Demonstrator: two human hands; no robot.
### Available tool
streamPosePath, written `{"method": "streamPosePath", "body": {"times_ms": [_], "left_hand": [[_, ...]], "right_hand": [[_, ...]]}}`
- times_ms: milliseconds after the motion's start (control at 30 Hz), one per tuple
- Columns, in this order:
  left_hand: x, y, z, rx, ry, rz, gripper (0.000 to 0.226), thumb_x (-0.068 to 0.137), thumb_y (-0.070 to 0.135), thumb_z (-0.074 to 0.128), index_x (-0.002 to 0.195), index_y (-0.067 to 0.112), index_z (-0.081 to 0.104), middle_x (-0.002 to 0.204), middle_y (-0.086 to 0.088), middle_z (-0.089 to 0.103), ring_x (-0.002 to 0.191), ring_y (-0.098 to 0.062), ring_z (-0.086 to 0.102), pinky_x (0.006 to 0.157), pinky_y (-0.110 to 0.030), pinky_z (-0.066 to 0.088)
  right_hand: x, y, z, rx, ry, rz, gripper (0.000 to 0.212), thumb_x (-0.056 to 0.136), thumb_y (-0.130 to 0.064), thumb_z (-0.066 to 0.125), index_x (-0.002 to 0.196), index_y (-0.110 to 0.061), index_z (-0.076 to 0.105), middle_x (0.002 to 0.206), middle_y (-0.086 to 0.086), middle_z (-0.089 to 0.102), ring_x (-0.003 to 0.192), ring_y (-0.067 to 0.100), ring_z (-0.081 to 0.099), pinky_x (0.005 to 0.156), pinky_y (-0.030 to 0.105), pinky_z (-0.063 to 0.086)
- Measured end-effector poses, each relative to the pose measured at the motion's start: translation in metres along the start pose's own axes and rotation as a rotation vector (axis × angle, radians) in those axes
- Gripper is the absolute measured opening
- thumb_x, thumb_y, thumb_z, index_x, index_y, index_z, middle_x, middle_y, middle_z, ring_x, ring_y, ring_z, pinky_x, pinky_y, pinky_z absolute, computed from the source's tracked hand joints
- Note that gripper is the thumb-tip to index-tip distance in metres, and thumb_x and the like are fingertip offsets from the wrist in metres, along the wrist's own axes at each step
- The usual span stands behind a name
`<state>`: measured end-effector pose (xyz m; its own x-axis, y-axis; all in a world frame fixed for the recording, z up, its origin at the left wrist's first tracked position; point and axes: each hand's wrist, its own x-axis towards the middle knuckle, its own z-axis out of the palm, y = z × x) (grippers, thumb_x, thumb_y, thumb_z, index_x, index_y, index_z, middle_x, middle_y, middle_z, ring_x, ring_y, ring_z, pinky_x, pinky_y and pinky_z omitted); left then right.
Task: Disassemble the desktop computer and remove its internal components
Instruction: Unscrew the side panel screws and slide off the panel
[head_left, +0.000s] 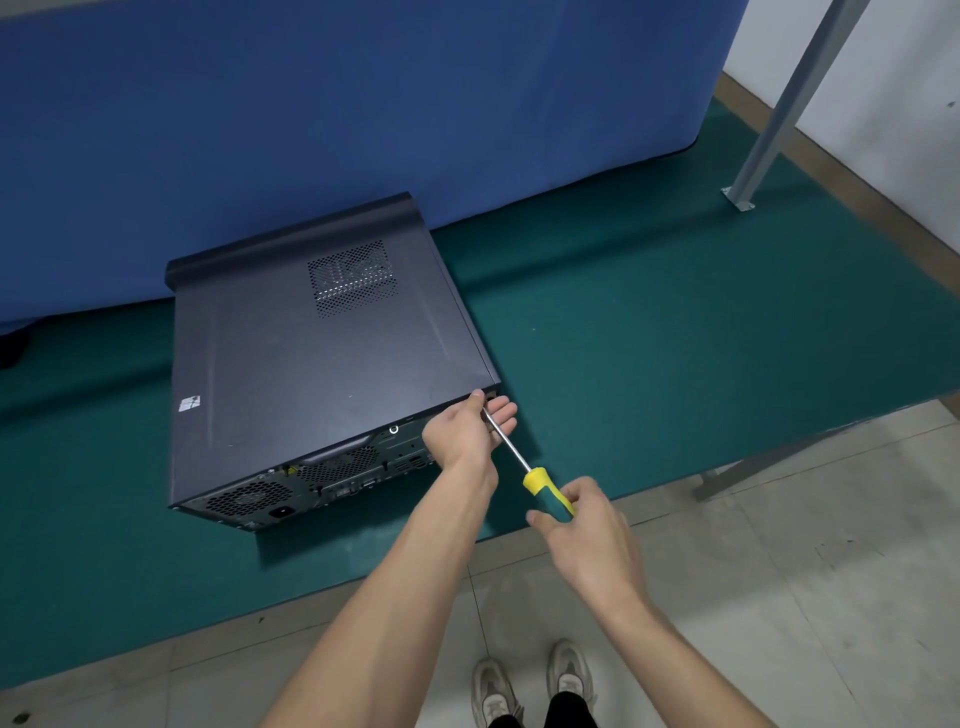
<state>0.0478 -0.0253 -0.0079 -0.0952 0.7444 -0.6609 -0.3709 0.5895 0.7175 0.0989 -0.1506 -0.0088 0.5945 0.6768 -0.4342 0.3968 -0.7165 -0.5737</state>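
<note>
Here the dark grey desktop computer (317, 343) lies flat near the front edge of the green surface (675, 332), mesh vent on top and rear ports facing the person, the left hand (467, 428) cupping its rear right corner while the right hand (587, 535) grips a yellow-green screwdriver (524, 465) there.

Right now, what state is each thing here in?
Computer: lying flat on the green mat, cover still on.
Screwdriver: tip at the case's rear corner.
Right hand: grips the screwdriver's handle.
Left hand: at the rear corner, fingers beside the shaft.
</note>
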Motion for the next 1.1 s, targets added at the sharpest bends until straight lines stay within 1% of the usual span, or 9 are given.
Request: {"method": "streamPosePath", "body": {"times_ms": [133, 233, 333, 433, 500, 600, 833, 1000, 1100], "left_hand": [[-0.001, 0.010, -0.006, 0.029, -0.080, 0.059, 0.016, 0.093, 0.005, 0.052, 0.079, -0.001, 0.058, 0.078, -0.018, 0.068, 0.060, -0.022, 0.069, 0.060, -0.030, 0.059], [-0.006, 0.026, -0.009, 0.229, -0.203, 0.225, 0.019, 0.094, 0.008, 0.050, 0.079, 0.005, 0.060, 0.075, -0.012, 0.070, 0.061, -0.019, 0.069, 0.058, -0.031, 0.058], [-0.012, 0.050, -0.010, 0.643, -0.370, 0.562, 0.016, 0.092, 0.010, 0.054, 0.079, 0.010, 0.062, 0.071, -0.006, 0.069, 0.057, -0.017, 0.065, 0.062, -0.038, 0.057], [-0.018, 0.077, -0.004, 1.088, -0.526, 0.962, 0.010, 0.089, 0.018, 0.061, 0.089, 0.011, 0.068, 0.079, -0.004, 0.071, 0.074, -0.020, 0.067, 0.071, -0.036, 0.054], [-0.020, 0.096, 0.004, 1.211, -0.559, 1.132, 0.014, 0.088, 0.022, 0.063, 0.094, 0.012, 0.070, 0.082, -0.003, 0.072, 0.078, -0.021, 0.066, 0.072, -0.035, 0.052], [-0.016, 0.119, 0.020, 1.291, -0.574, 1.297, 0.017, 0.089, 0.025, 0.061, 0.097, 0.014, 0.071, 0.081, -0.004, 0.071, 0.074, -0.025, 0.063, 0.068, -0.033, 0.049], [0.034, 0.139, 0.065, 1.433, -0.540, 1.372, 0.022, 0.091, 0.035, 0.057, 0.101, 0.020, 0.071, 0.087, 0.000, 0.073, 0.080, -0.022, 0.065, 0.069, -0.031, 0.047], [0.086, 0.138, 0.088, 1.471, -0.470, 1.182, 0.020, 0.088, 0.032, 0.060, 0.106, 0.024, 0.066, 0.097, 0.007, 0.071, 0.089, -0.014, 0.063, 0.072, -0.025, 0.042], [0.121, 0.135, 0.086, 1.479, -0.136, 1.027, 0.017, 0.089, 0.034, 0.053, 0.098, 0.025, 0.063, 0.096, 0.008, 0.068, 0.090, -0.015, 0.061, 0.074, -0.027, 0.042]], "right_hand": [[0.010, -0.002, -0.013, -0.064, 0.012, 0.011, 0.009, 0.084, -0.028, 0.055, 0.089, -0.023, 0.049, 0.083, -0.001, 0.061, 0.081, 0.026, 0.054, 0.063, 0.031, 0.036], [0.017, -0.018, -0.026, -0.057, 0.064, -0.016, 0.020, 0.081, -0.035, 0.051, 0.073, -0.017, 0.048, 0.065, -0.003, 0.056, 0.069, 0.025, 0.052, 0.059, 0.032, 0.036], [0.024, -0.050, -0.041, 0.118, 0.051, -0.073, 0.039, 0.075, -0.045, 0.059, 0.054, -0.018, 0.040, 0.043, -0.007, 0.042, 0.047, 0.019, 0.045, 0.050, 0.029, 0.034], [0.036, -0.083, -0.055, 0.554, -0.017, -0.128, 0.026, 0.079, -0.034, 0.069, 0.064, -0.018, 0.055, 0.039, -0.005, 0.045, 0.037, 0.013, 0.044, 0.049, 0.028, 0.041], [0.045, -0.098, -0.067, 0.731, -0.029, -0.134, 0.015, 0.083, -0.024, 0.069, 0.078, -0.011, 0.062, 0.041, -0.004, 0.047, 0.037, 0.011, 0.044, 0.044, 0.024, 0.041], [0.062, -0.113, -0.082, 0.797, -0.066, -0.158, 0.009, 0.084, -0.017, 0.068, 0.081, -0.010, 0.065, 0.043, -0.004, 0.048, 0.037, 0.011, 0.044, 0.041, 0.019, 0.040], [0.140, -0.141, -0.091, 0.760, -0.218, -0.176, 0.007, 0.086, -0.014, 0.066, 0.081, -0.009, 0.066, 0.047, -0.004, 0.049, 0.040, 0.011, 0.046, 0.042, 0.021, 0.042], [0.210, -0.157, -0.080, 0.642, -0.317, -0.154, 0.008, 0.085, -0.012, 0.066, 0.077, -0.008, 0.066, 0.046, -0.004, 0.049, 0.041, 0.010, 0.046, 0.044, 0.021, 0.043], [0.254, -0.161, -0.058, 0.561, -0.275, -0.115, 0.009, 0.084, -0.012, 0.066, 0.076, -0.009, 0.065, 0.048, -0.003, 0.049, 0.041, 0.012, 0.046, 0.051, 0.026, 0.041]]}}
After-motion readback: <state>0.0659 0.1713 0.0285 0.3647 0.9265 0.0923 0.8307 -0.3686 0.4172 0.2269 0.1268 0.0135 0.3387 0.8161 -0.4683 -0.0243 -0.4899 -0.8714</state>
